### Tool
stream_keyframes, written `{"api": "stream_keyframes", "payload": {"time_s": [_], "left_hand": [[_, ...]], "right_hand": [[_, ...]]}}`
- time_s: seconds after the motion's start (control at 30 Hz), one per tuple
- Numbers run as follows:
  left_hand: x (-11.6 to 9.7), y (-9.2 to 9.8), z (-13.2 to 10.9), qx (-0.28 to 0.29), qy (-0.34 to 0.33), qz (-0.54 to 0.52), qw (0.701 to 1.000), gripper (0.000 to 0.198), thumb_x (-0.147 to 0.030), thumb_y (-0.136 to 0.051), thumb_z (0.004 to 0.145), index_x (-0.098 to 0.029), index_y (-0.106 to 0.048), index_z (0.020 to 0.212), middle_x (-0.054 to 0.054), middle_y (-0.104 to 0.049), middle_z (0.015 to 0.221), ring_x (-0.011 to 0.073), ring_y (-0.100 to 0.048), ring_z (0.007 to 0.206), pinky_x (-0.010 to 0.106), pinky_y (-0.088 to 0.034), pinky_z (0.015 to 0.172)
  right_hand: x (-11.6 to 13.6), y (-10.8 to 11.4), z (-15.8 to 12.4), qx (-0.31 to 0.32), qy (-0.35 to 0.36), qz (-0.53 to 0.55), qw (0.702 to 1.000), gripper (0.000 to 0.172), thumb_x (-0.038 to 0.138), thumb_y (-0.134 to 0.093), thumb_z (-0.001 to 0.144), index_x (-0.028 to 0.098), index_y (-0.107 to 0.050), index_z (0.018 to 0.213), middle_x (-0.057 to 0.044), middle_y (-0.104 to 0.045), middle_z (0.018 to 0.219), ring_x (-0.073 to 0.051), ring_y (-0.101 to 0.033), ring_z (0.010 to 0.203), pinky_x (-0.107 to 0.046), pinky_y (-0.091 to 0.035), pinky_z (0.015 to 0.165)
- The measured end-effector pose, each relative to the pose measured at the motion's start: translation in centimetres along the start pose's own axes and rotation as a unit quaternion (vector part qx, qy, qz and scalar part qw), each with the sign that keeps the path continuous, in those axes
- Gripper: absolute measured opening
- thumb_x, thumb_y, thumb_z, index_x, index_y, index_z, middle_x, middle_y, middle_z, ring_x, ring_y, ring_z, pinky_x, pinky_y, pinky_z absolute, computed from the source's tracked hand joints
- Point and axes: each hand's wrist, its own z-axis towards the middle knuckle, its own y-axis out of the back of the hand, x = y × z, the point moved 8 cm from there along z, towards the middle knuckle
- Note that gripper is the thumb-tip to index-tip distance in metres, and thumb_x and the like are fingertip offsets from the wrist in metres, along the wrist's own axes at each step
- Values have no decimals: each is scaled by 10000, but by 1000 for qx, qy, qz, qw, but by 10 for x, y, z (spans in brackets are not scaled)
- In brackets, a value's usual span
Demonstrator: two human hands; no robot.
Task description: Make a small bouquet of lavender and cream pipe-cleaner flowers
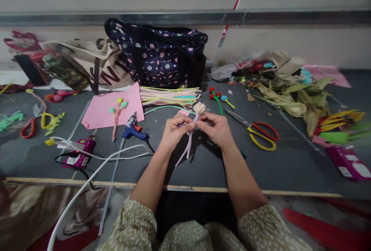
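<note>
Between both hands, above the dark table, is a pipe cleaner flower (199,108) with a cream head and lilac stems that trail down toward me. My left hand (178,129) pinches the stem just below the head. From the other side, my right hand (215,127) presses its thumb and fingers on the same stem; the fingertips partly hide it. A bundle of cream, yellow and blue pipe cleaners (168,97) lies behind my left hand. Beyond my right hand are a red-and-green pipe cleaner flower (215,97) and a small blue one with a yellow stem (227,101).
Scissors (257,130) with red and yellow handles lie right of my hands. To the left are a blue glue gun (133,129), a pink sheet (95,110), a magenta power strip (79,156) and a white cable (101,166). A dotted bag (162,57) stands behind; dried husks (304,104) lie right.
</note>
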Motion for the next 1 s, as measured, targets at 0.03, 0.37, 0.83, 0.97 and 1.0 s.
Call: {"api": "stream_keyframes", "payload": {"time_s": [0.03,0.37,0.83,0.97,1.0], "left_hand": [[3,-1,0,8,19,-28,999,159,-335,-771,714,-181,-730,701,19,-618,682,147,-535,677,286,-418,671],[25,-15,-4,53,178,-194,963,218,-292,-832,583,-131,-695,631,13,-627,597,99,-520,557,245,-371,607],[-3,8,0,-75,-28,21,997,257,-403,-744,743,-201,-708,899,66,-684,986,202,-606,924,337,-451,843],[-42,14,-18,-193,-190,288,919,155,-391,-715,784,-244,-723,829,59,-679,966,236,-566,998,412,-372,956],[-46,10,-21,-193,-209,332,899,138,-385,-714,786,-253,-729,821,58,-680,937,239,-562,977,420,-357,950]], "right_hand": [[3,0,0,3,8,-10,1000,140,336,-715,796,197,-700,786,1,-687,765,-149,-621,739,-285,-477,751],[21,-4,-2,36,67,-20,997,119,303,-664,846,201,-682,787,-12,-664,784,-152,-615,764,-288,-481,757],[-2,8,1,-60,-15,-31,998,135,325,-667,795,196,-639,764,8,-626,735,-137,-555,690,-275,-447,705],[3,12,1,-105,-16,-72,992,124,296,-643,796,192,-623,732,12,-612,694,-124,-520,637,-257,-433,654],[5,12,0,-110,-15,-81,991,123,291,-637,799,192,-620,727,13,-608,685,-122,-512,628,-254,-430,644]]}}
